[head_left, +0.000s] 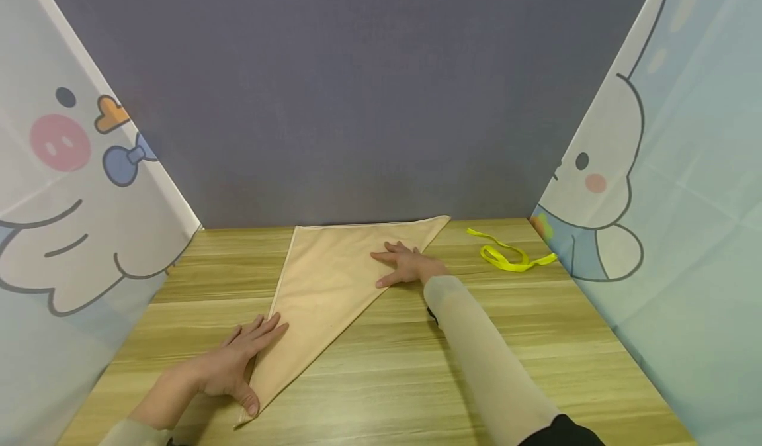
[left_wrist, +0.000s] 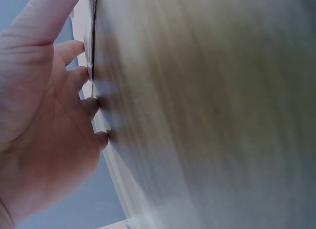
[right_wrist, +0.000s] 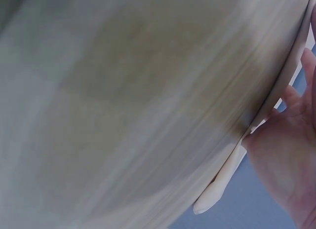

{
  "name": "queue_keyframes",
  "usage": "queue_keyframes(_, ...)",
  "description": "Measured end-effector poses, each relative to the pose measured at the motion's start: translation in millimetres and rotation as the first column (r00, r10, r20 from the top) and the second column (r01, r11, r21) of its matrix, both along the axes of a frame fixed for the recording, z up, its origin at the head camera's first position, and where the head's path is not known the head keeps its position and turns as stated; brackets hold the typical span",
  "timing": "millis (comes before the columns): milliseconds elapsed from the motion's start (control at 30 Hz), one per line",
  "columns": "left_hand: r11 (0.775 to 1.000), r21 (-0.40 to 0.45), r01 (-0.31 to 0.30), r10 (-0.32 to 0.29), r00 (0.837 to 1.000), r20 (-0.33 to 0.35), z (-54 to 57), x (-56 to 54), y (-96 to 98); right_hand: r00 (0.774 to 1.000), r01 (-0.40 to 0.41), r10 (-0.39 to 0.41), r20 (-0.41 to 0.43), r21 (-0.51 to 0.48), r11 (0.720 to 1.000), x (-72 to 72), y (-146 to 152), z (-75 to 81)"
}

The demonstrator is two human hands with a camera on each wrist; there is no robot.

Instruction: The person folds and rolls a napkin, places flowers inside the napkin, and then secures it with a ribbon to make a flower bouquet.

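A beige cloth, folded into a triangle, lies flat on the wood-grain table. Its long slanting edge runs from the near left corner up to the far right corner. My left hand rests with spread fingers on the cloth's left edge, the thumb at the near corner. Farther up, my right hand lies on the cloth beside the slanting edge, fingers stretched out. In the right wrist view the far corner of the cloth rises a little off the tabletop.
A bright yellow ribbon lies loosely looped at the back right of the table. Behind stands a dark grey panel. Pale cartoon-printed sheets flank the table, one on the left and one on the right.
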State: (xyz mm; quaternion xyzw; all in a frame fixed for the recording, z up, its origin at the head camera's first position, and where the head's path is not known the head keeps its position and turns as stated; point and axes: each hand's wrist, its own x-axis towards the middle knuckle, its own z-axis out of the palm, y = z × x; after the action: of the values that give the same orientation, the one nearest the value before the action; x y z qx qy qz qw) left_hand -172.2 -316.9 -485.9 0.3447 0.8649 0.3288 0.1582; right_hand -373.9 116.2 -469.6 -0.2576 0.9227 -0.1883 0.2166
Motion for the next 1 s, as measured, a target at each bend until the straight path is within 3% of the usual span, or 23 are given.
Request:
queue_keyframes(267, 0.999, -0.027, 0.022, -0.023, 0.999, -0.043, 1.3, -0.7, -2.2, 1.0, -0.011, 0.011, -0.002, -0.014, 1.0, -0.5, 1, 2.6)
queue_keyframes(467, 0.996, -0.064, -0.058, 0.059, 0.998, 0.002, 12.8, -6.0, 4.4, 1.0, -0.004, 0.004, 0.0, -0.004, 1.0, 0.4, 1, 1.5)
queue_keyframes(567, 0.985, -0.1, -0.144, 0.135, 0.987, -0.091, 19.8, -19.3, 12.1, 1.0, -0.001, 0.001, 0.001, -0.004, 1.0, 0.7, 2, 1.4)
queue_keyframes(667, 0.965, -0.115, -0.234, 0.21, 0.959, -0.187, 23.5, -38.9, 22.5, 1.0, -0.001, 0.001, 0.002, -0.005, 1.0, -0.1, 3, 1.3)
queue_keyframes(767, 0.959, -0.082, -0.272, 0.251, 0.946, -0.206, 22.7, -59.2, 35.2, 1.0, -0.006, 0.006, 0.002, -0.006, 1.0, -0.7, 3, 1.4)
queue_keyframes(900, 0.965, -0.073, -0.251, 0.235, 0.957, -0.172, 16.1, -80.7, 52.5, 1.0, -0.015, 0.015, -0.001, -0.007, 1.0, -0.9, 3, 0.3)
queue_keyframes(1000, 0.97, -0.1, -0.22, 0.207, 0.97, -0.127, 10.5, -89.7, 62.5, 1.0, -0.016, 0.016, -0.001, -0.009, 1.0, -1.3, 3, -1.1)
